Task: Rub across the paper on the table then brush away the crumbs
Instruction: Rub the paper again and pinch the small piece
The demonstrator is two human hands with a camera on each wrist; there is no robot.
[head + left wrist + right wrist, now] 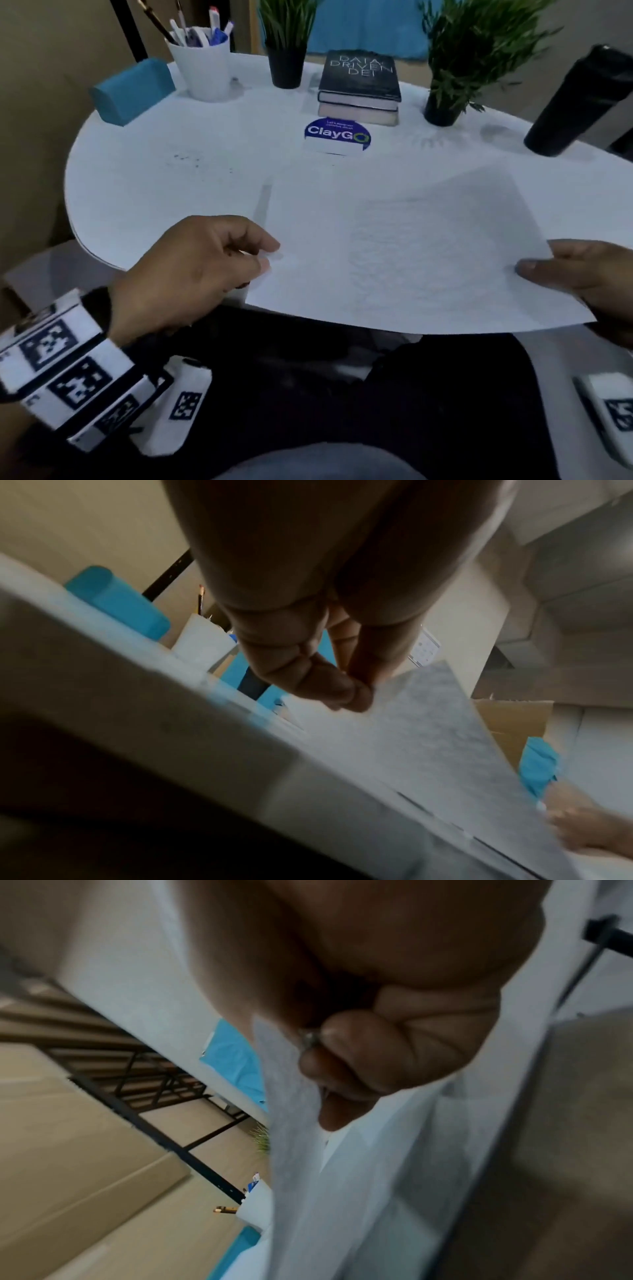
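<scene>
1. Holding the paper [394, 246] at its left and right edges, both hands keep it raised over the near edge of the counter [154, 192], its near part jutting past the rim toward the person.
2. On the left, the left hand [191, 274] has its grip closed on the sheet's edge, thumb against curled fingers [329, 685].
3. On the right, the right hand [582, 270] pinches the other edge, thumb on top and fingers [346, 1066] curled beneath.
4. Judging by its slight bow, the sheet is very light, thin and limp; it likely creases or tears easily and slides on the smooth top.
5. Edge pinches suit carrying; for rubbing, a flat palm pressing one corner probably holds it better.
6. Dark crumbs [186, 159] lie far left on the counter, well apart from the sheet.
</scene>
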